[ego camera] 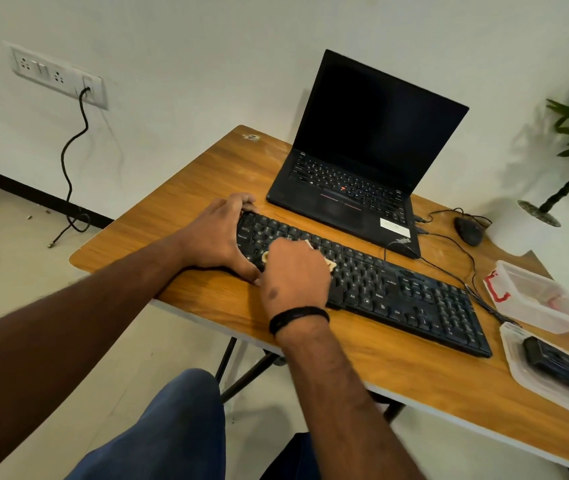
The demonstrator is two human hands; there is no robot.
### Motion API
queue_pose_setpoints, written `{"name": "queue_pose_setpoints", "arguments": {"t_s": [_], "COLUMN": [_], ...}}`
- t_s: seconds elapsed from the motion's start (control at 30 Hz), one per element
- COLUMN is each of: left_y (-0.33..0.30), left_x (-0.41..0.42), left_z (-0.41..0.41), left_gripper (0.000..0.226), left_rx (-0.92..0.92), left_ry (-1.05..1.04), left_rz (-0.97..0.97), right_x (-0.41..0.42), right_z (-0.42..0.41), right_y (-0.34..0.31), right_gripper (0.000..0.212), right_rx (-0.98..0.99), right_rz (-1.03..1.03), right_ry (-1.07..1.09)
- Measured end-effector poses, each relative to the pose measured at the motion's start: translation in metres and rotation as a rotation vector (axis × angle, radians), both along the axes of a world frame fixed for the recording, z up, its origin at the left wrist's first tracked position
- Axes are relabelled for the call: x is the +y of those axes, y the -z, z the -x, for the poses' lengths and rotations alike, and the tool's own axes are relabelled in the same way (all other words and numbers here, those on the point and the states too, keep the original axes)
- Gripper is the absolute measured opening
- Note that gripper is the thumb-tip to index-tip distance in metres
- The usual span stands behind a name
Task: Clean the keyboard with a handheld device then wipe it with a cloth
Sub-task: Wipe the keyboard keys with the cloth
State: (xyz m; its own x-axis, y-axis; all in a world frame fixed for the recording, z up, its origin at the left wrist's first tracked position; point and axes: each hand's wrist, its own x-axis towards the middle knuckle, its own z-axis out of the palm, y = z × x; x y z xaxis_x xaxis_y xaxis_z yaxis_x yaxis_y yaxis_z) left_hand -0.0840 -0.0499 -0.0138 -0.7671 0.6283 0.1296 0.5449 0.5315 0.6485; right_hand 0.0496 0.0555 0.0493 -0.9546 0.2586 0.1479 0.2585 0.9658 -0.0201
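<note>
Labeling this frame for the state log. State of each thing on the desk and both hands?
keyboard: flat on table, left end held
left hand: gripping keyboard's left end
right hand: pressing cloth on keys
cloth: mostly hidden under right hand
laptop: lid open, screen dark
clear container: open, lid off
black device: lying unused on container lid
mouse: idle, wired

Black wristband (298, 318) (right wrist), blue trousers (172, 427).
</note>
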Motion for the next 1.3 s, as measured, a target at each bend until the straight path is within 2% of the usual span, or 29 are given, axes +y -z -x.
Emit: {"name": "queue_pose_setpoints", "arguments": {"t_s": [0.13,0.2,0.33,0.43,0.57,0.6,0.67,0.73,0.8,0.83,1.0,1.13,1.23,1.3], "left_y": [-0.001,-0.001,-0.002,-0.001,-0.001,-0.001,-0.001,-0.001,-0.002,-0.003,-0.006,-0.005,-0.006,-0.014], "left_x": [-0.001,-0.001,-0.001,0.0,0.001,0.0,-0.001,-0.001,-0.001,0.0,-0.003,-0.002,-0.001,0.003], "left_z": [0.0,-0.001,-0.003,-0.002,-0.001,-0.001,0.0,-0.001,-0.002,-0.002,-0.005,-0.003,-0.001,-0.001], "left_gripper": [0.152,0.149,0.149,0.151,0.15,0.151,0.151,0.149,0.146,0.146,0.151,0.151,0.153,0.154], "left_rx": [-0.004,0.003,-0.009,-0.025,-0.024,-0.02,-0.026,-0.032,-0.03,-0.034,-0.09,-0.098,-0.106,-0.085], "left_ry": [0.015,0.016,0.017,0.016,0.011,0.013,0.018,0.023,0.028,0.027,0.014,0.011,0.027,0.042], "left_rz": [-0.002,-0.013,-0.023,-0.031,-0.041,-0.043,-0.042,-0.043,-0.047,-0.045,-0.035,-0.012,0.027,0.093], "right_x": [0.005,0.033,0.068,0.035,0.003,0.01,0.04,0.082,0.118,0.128,0.11,0.121,0.144,0.153], "right_z": [-0.008,-0.006,-0.002,-0.001,-0.007,-0.009,-0.013,-0.009,0.004,0.011,0.015,-0.016,-0.022,-0.014], "right_y": [-0.003,-0.01,-0.016,-0.002,0.004,0.001,-0.009,-0.019,-0.016,-0.012,0.017,0.008,-0.009,-0.013], "right_gripper": [0.012,0.013,0.012,0.014,0.011,0.012,0.026,0.035,0.042,0.045,0.058,0.052,0.055,0.055], "right_rx": [-0.013,-0.004,0.077,0.0,0.003,-0.006,0.018,0.152,0.301,0.315,0.021,-0.056,-0.118,-0.047], "right_rz": [0.068,0.165,0.073,0.028,-0.001,0.046,0.293,0.534,0.529,0.496,0.352,0.362,0.451,0.432], "right_ry": [-0.135,-0.056,0.187,0.08,-0.129,-0.166,-0.204,-0.205,-0.131,-0.108,-0.256,-0.426,-0.396,-0.33]}}
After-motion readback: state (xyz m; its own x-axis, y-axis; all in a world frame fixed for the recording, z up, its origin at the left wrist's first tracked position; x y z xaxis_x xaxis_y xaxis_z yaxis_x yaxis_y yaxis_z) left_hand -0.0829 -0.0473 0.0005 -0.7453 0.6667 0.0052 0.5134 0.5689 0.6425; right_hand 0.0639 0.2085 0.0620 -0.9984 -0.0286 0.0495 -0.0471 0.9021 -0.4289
